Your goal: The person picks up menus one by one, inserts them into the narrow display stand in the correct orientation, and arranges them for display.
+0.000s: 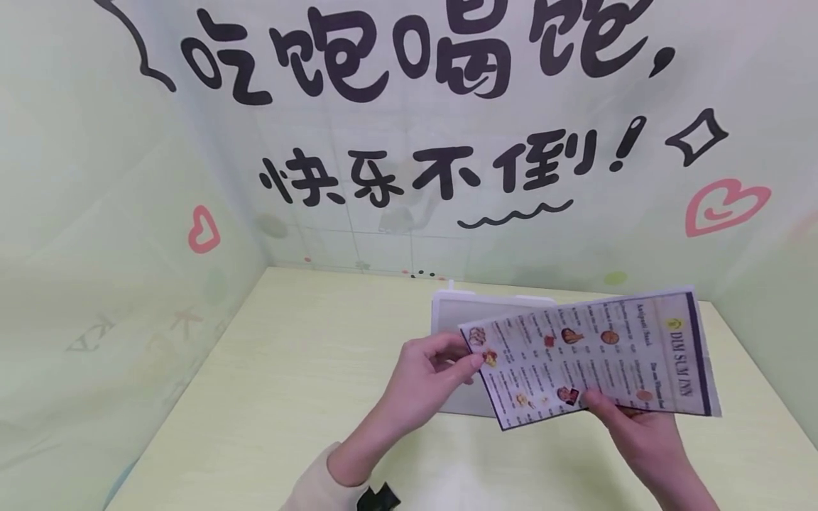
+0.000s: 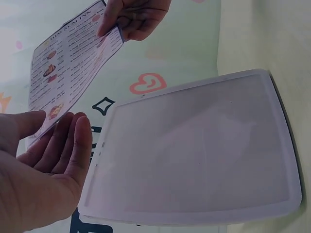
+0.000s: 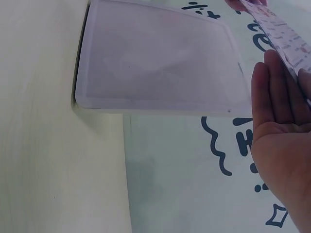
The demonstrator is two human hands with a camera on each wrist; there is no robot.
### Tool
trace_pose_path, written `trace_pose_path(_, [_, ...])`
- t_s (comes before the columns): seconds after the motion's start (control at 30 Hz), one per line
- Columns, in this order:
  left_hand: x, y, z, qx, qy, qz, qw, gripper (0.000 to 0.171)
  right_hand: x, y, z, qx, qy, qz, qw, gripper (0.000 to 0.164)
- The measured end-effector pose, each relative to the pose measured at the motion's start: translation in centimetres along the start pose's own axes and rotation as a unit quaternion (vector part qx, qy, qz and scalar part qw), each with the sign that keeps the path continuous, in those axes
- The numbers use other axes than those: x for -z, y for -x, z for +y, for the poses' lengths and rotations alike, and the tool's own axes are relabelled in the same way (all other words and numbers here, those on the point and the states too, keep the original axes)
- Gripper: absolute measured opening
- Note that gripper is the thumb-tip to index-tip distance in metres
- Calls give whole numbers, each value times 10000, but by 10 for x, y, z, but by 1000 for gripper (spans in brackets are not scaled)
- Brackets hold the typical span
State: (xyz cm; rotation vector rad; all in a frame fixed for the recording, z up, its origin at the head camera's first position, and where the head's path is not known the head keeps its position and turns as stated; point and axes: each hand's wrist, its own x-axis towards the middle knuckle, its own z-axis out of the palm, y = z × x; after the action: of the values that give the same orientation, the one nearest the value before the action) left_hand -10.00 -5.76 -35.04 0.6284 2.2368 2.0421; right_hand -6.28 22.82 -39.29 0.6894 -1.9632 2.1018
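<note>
A printed menu sheet (image 1: pixel 594 355), headed "DIM SUM INN" and dotted with small food pictures, is held tilted above the table, its heading toward the right. My left hand (image 1: pixel 422 380) pinches its left edge, thumb on the printed face and fingers behind. Along the lower edge, my right hand (image 1: pixel 648 443) grips it with the thumb in front; the menu hides most of the other fingers in the head view. Behind and below the sheet is a flat grey panel with a white rounded rim (image 2: pixel 189 145), partly covered by the menu in the head view.
The pale yellow table (image 1: pixel 307 369) runs back to a light fabric wall (image 1: pixel 358 241) with large black characters and pink hearts. Similar fabric hangs at both sides. A small black object (image 1: pixel 378 498) sits by the left sleeve (image 1: pixel 326 482).
</note>
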Motion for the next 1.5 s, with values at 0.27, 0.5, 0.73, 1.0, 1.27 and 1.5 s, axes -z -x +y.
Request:
trace_pose_path(0.27, [1,-7,0,-145,100,214,9996,8,-10,-18,-4,93,-195,65,9997,71])
trace_pose_path(0.5, [7,-19,8,-655,-42,674,9956,8,-17,-35,-10,134,-164,109,9997,68])
trace_pose_path(0.73, [15,-36,21,-1019,-183,933,9902,11,-25,-52,-19,329,37,511,9981,69])
trace_pose_path(1.0, [16,-59,33,-1153,-144,1256,9852,12,-24,-80,-25,662,345,819,9938,68])
trace_pose_path(1.27, [17,-73,43,-1115,-9,1390,9840,15,-13,-113,-33,953,137,843,9918,59])
trace_pose_path(1.5, [15,-81,38,-1111,-135,1492,9825,15,-6,-127,-29,764,166,958,9923,55])
